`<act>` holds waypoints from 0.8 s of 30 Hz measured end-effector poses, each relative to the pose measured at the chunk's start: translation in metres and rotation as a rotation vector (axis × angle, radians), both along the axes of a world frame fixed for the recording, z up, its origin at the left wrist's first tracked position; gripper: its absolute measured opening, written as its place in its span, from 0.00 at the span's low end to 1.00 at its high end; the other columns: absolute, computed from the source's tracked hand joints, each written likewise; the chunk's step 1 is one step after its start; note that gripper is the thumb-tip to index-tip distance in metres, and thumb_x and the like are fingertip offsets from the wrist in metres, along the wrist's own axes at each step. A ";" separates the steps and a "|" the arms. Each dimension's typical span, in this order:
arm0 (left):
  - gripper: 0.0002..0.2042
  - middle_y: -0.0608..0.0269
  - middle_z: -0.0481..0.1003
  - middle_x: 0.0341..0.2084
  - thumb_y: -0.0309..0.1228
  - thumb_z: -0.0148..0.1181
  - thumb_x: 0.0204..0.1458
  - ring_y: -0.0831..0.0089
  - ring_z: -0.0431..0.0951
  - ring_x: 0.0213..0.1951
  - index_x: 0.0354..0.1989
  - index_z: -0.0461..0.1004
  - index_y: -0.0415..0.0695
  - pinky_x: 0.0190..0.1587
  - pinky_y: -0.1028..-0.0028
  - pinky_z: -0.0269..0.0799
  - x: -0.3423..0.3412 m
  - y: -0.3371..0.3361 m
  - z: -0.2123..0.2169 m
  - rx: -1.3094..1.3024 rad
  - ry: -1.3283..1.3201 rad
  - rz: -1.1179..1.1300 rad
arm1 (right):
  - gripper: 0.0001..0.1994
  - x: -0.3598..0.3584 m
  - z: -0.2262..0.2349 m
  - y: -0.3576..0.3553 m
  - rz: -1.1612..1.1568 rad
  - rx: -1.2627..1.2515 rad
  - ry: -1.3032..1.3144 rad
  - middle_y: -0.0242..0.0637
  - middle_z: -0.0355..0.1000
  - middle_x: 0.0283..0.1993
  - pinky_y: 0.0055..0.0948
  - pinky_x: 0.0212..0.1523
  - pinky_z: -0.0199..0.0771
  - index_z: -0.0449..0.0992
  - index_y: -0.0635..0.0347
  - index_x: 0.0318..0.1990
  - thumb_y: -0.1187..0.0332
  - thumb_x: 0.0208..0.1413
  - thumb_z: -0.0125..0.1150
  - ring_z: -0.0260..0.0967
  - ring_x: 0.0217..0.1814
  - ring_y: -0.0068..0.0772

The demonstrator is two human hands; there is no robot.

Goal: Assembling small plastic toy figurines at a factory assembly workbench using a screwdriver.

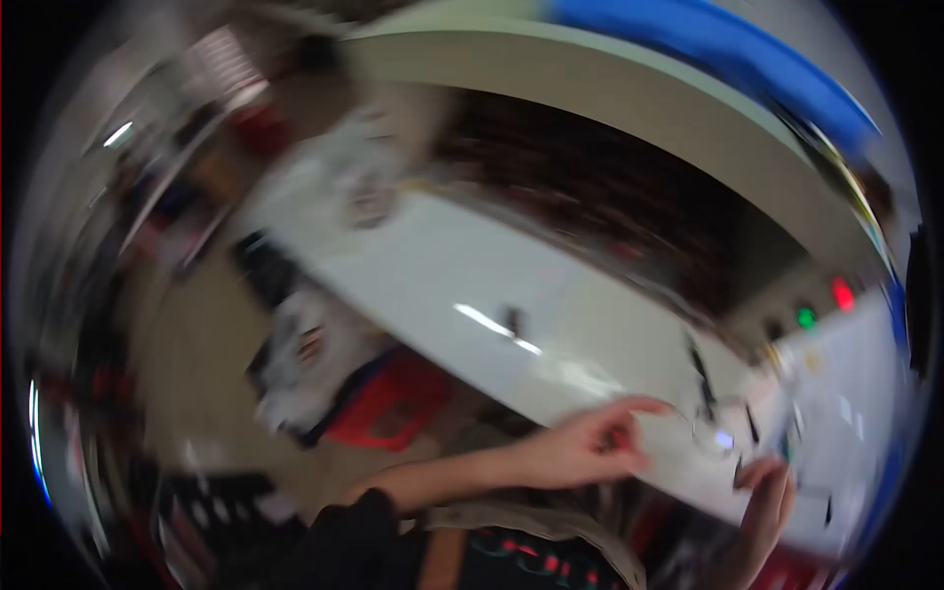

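**Two hands beside a clear rounded object at the right part of a white counter**

Seen from above, with heavy motion blur. Reaching in from lower centre: left hand (pixel 585 450), index finger stretched toward the right, with a visible gap to the digit below; impossible to tell, through the blur, whether closed on anything. At lower right: right hand (pixel 771 484), fingers bent, tips beside a small dark piece (pixel 741 476); likewise impossible to tell whether gripping or merely touching. Between and slightly above both: clear rounded object (pixel 725 439), bright with a bluish-white glint, over the white counter (pixel 423 265); kind too blurred to identify. Just above this: long black item (pixel 699 374), lying slantwise. Farther left on the same surface: small dark object (pixel 511 322), well apart from both hands, near a streak of reflected light. Below the counter's near edge: red crate (pixel 388 403), beside a pale bundle (pixel 290 354). Toward upper right: green light (pixel 806 317) and red light (pixel 843 293).
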State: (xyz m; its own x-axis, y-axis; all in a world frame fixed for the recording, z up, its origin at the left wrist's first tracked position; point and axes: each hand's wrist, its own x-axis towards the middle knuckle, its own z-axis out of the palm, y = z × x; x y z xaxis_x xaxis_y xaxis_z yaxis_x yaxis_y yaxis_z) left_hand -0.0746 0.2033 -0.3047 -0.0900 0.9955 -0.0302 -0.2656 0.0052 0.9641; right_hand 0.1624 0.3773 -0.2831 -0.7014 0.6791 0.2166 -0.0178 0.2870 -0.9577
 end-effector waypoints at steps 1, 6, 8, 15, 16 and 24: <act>0.27 0.69 0.68 0.30 0.28 0.56 0.53 0.84 0.68 0.34 0.62 0.56 0.46 0.37 0.81 0.66 -0.003 -0.016 0.005 0.031 0.083 0.025 | 0.22 -0.018 0.000 -0.020 0.107 -0.034 -0.013 0.39 0.66 0.23 0.26 0.29 0.62 0.64 0.60 0.22 0.59 0.66 0.36 0.62 0.27 0.28; 0.12 0.66 0.70 0.30 0.28 0.54 0.54 0.80 0.68 0.32 0.46 0.69 0.40 0.36 0.78 0.65 -0.008 -0.087 0.008 0.165 0.322 0.206 | 0.23 -0.050 0.027 -0.102 0.260 0.022 -0.297 0.39 0.68 0.30 0.33 0.47 0.63 0.66 0.62 0.26 0.56 0.65 0.33 0.64 0.40 0.34; 0.09 0.65 0.71 0.30 0.28 0.54 0.54 0.79 0.69 0.33 0.42 0.70 0.40 0.37 0.78 0.65 -0.009 -0.106 0.010 0.174 0.325 0.292 | 0.22 -0.061 0.024 -0.108 0.358 0.049 -0.261 0.39 0.68 0.31 0.33 0.47 0.64 0.67 0.62 0.27 0.56 0.66 0.32 0.65 0.40 0.34; 0.05 0.67 0.72 0.31 0.27 0.51 0.56 0.81 0.69 0.34 0.37 0.70 0.39 0.37 0.78 0.65 -0.024 -0.137 0.016 0.248 0.245 0.419 | 0.12 -0.098 0.055 -0.145 0.335 0.524 -0.036 0.47 0.71 0.42 0.32 0.47 0.67 0.70 0.66 0.33 0.68 0.62 0.43 0.67 0.42 0.38; 0.05 0.68 0.72 0.30 0.27 0.51 0.56 0.82 0.69 0.33 0.37 0.71 0.39 0.35 0.79 0.64 -0.027 -0.140 0.019 0.271 0.193 0.430 | 0.11 -0.098 0.056 -0.148 0.362 0.491 -0.004 0.48 0.71 0.41 0.32 0.46 0.68 0.70 0.66 0.33 0.68 0.62 0.43 0.68 0.41 0.39; 0.08 0.64 0.71 0.25 0.28 0.47 0.59 0.83 0.64 0.21 0.31 0.71 0.39 0.25 0.83 0.59 -0.044 -0.107 0.054 0.398 0.151 0.381 | 0.17 -0.101 0.075 -0.127 0.273 0.350 0.188 0.43 0.70 0.29 0.30 0.34 0.66 0.68 0.63 0.26 0.61 0.63 0.42 0.66 0.31 0.34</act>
State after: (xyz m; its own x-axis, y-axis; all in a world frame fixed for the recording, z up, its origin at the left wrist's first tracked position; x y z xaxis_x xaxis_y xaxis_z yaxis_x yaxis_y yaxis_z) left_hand -0.1183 0.0959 -0.2508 -0.4192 0.8237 0.3819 -0.0364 -0.4356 0.8994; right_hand 0.0617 0.2506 -0.2082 -0.7705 0.3396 0.5394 -0.3008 0.5523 -0.7775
